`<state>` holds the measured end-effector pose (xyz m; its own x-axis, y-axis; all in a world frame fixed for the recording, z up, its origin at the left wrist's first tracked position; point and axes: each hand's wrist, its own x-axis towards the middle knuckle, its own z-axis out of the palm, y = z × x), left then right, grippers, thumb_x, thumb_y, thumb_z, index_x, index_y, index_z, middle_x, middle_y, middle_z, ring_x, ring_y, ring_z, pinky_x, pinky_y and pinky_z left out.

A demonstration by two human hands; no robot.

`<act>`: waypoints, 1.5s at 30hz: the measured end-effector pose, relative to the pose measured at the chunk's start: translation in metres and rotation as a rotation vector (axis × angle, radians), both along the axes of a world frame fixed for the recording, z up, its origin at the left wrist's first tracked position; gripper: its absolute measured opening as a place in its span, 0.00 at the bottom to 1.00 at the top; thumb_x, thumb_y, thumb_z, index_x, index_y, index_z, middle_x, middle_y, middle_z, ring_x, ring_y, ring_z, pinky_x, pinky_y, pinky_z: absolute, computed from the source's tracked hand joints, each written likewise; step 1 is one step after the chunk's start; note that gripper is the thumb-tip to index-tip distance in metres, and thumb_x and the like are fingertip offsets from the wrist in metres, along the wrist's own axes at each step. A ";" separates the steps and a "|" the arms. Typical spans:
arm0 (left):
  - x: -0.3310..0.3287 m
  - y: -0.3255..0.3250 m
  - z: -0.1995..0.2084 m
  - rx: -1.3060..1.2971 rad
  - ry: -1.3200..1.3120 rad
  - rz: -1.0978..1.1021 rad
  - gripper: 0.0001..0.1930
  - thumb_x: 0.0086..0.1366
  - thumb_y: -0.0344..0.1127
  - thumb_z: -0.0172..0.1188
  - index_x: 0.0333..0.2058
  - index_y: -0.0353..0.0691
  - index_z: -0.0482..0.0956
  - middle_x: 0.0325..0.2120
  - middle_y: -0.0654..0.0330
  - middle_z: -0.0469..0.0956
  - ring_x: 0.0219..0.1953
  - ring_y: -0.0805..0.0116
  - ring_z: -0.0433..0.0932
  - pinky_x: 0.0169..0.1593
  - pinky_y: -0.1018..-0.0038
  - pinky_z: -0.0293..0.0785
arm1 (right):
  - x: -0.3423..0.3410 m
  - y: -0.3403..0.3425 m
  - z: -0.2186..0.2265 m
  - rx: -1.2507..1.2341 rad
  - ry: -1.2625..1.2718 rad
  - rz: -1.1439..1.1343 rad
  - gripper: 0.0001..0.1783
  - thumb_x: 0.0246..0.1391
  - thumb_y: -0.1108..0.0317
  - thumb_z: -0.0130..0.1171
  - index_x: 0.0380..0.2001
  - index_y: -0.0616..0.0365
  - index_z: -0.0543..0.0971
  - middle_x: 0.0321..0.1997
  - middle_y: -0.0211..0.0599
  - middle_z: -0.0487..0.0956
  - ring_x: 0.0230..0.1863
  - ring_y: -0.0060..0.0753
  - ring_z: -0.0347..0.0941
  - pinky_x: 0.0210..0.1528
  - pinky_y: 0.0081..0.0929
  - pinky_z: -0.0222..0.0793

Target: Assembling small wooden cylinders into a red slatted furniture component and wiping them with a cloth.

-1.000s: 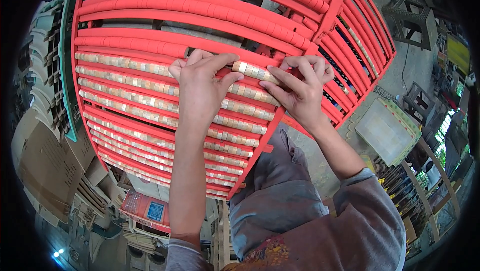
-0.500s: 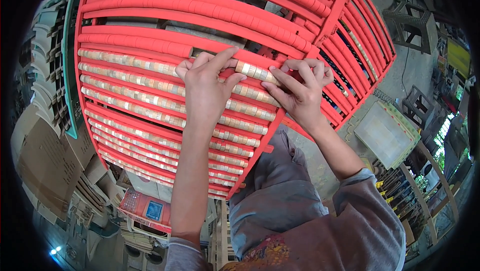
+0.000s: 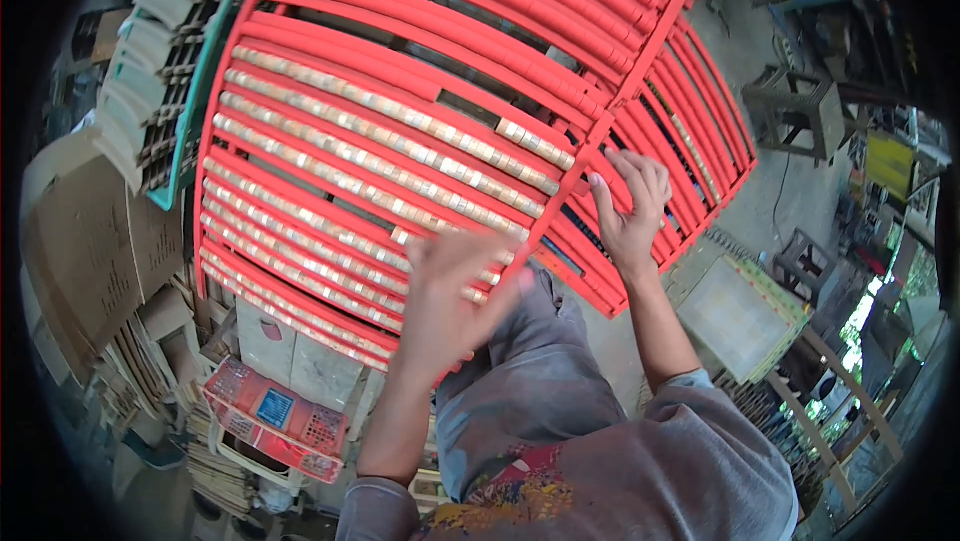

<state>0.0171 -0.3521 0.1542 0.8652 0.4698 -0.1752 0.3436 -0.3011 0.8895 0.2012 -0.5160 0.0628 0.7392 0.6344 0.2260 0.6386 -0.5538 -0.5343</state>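
Observation:
A large red slatted rack (image 3: pixel 655 36) stretches out in front of me. Its nearer slots hold rows of small pale, wood-coloured pieces (image 3: pixel 400 119) set end to end; farther rows (image 3: pixel 440 46) are red. One short run of pale pieces (image 3: pixel 535 142) lies at the right end of its slot, with a gap to its left. Over the rack's near right part is my left hand (image 3: pixel 455 276), smeared by motion, so its fingers and any contents are unclear. Just past the right side rail, my right hand (image 3: pixel 635 211) has thumb and fingers apart, above a second red slatted section (image 3: pixel 690 131).
Left of the rack stands a teal-edged rack of grey curved parts (image 3: pixel 165 71), beside cardboard sheets (image 3: pixel 95 241). A red plastic basket (image 3: pixel 285 416) sits below. At right are a stool (image 3: pixel 795 106) and a pale board-topped stack (image 3: pixel 740 316).
Both hands have left the short row of pale pieces. The left moved down toward the near edge; the right went over the side rail. The rack sits higher in view.

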 end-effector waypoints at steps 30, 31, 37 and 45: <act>-0.223 -0.124 0.303 -0.535 -1.166 -0.450 0.11 0.70 0.34 0.58 0.38 0.30 0.83 0.37 0.52 0.82 0.41 0.55 0.80 0.44 0.59 0.73 | -0.204 -0.003 0.160 -0.036 0.712 0.754 0.09 0.58 0.69 0.63 0.37 0.65 0.83 0.36 0.42 0.84 0.38 0.30 0.81 0.42 0.28 0.73; -0.192 -0.167 0.310 -0.651 -1.631 0.168 0.10 0.70 0.33 0.57 0.35 0.31 0.82 0.36 0.54 0.82 0.39 0.56 0.80 0.42 0.60 0.73 | -0.204 0.001 0.160 -0.048 0.722 0.770 0.09 0.58 0.69 0.63 0.37 0.65 0.83 0.36 0.42 0.84 0.38 0.29 0.80 0.42 0.28 0.73; -0.192 -0.120 0.309 -0.490 -1.235 -0.470 0.08 0.70 0.32 0.57 0.33 0.34 0.80 0.35 0.57 0.79 0.37 0.58 0.78 0.42 0.64 0.73 | -0.176 0.016 0.153 -0.162 0.765 0.690 0.10 0.58 0.67 0.63 0.37 0.64 0.84 0.33 0.39 0.84 0.34 0.25 0.79 0.39 0.26 0.72; -0.148 -0.115 0.252 -0.873 -1.243 -0.340 0.07 0.68 0.31 0.55 0.33 0.37 0.80 0.36 0.57 0.79 0.39 0.58 0.78 0.43 0.65 0.73 | -0.071 0.105 0.042 -0.161 0.420 0.500 0.14 0.53 0.65 0.66 0.39 0.64 0.83 0.36 0.48 0.85 0.38 0.42 0.83 0.45 0.36 0.78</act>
<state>-0.1305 -0.4667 0.4058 0.7091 0.3668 0.6022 -0.6904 0.5347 0.4873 0.1305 -0.4110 0.1052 0.3525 0.9249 -0.1426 0.5951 -0.3391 -0.7286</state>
